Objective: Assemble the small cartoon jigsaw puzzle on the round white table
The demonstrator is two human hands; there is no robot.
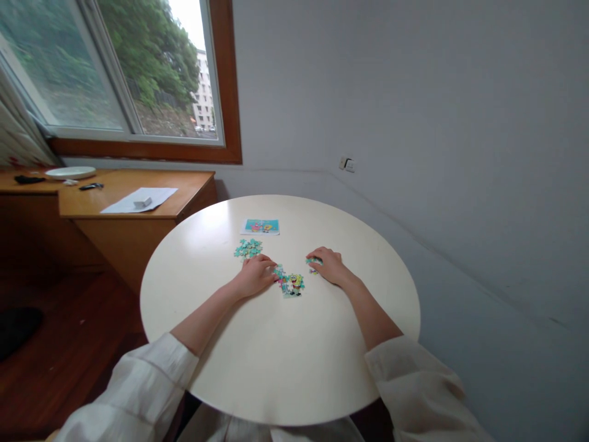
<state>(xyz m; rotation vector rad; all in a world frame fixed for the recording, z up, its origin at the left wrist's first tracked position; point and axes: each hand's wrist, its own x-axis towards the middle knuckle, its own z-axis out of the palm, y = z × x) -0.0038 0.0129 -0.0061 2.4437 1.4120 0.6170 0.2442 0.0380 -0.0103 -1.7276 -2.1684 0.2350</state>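
Cream table (276,368) with puzzle (292,285), grey wall (414,92)

Probably a home room: a round white table (221,344), a wooden desk (138,215) under a wood-framed window (138,80), plain grey walls.

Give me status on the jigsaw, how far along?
Done: only a small joined patch lies on the table. In hand: the left hand touches the patch's edge; the right hand rests on a few pieces. Remaining: a loose pile sits near the reference picture. Early stage, I'd judge.
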